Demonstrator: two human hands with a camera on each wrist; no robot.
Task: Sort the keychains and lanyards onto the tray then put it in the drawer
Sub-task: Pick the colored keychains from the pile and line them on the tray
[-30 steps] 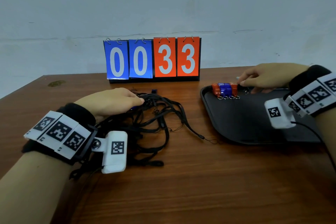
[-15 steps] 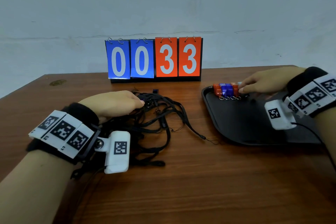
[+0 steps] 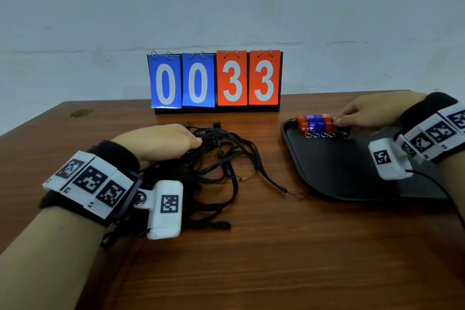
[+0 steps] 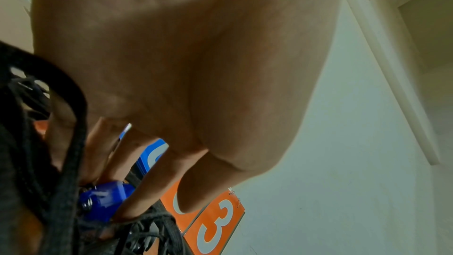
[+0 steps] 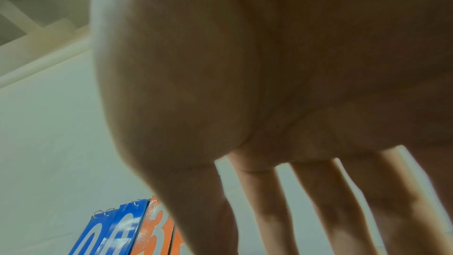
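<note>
A black tray (image 3: 334, 173) lies on the right of the wooden table. A row of red and blue keychains (image 3: 314, 124) with metal rings lines its far left corner. My right hand (image 3: 364, 116) reaches over the tray's far edge, fingertips touching the right end of that row. Its fingers (image 5: 264, 201) look straight and spread in the right wrist view. A tangled pile of black lanyards (image 3: 221, 158) lies left of the tray. My left hand (image 3: 161, 141) rests in the pile, its fingers (image 4: 147, 187) pinching a blue keychain (image 4: 105, 199) among the cords.
A flip scoreboard (image 3: 216, 80) reading 0033 stands at the table's back edge against the wall. One lanyard end (image 3: 281, 187) trails up to the tray's left rim. Bare wood (image 3: 264, 259) stretches toward the near edge. No drawer is in view.
Hardly anything differs. Both hands stay where they were, the left in the lanyard pile and the right at the end of the keychain row.
</note>
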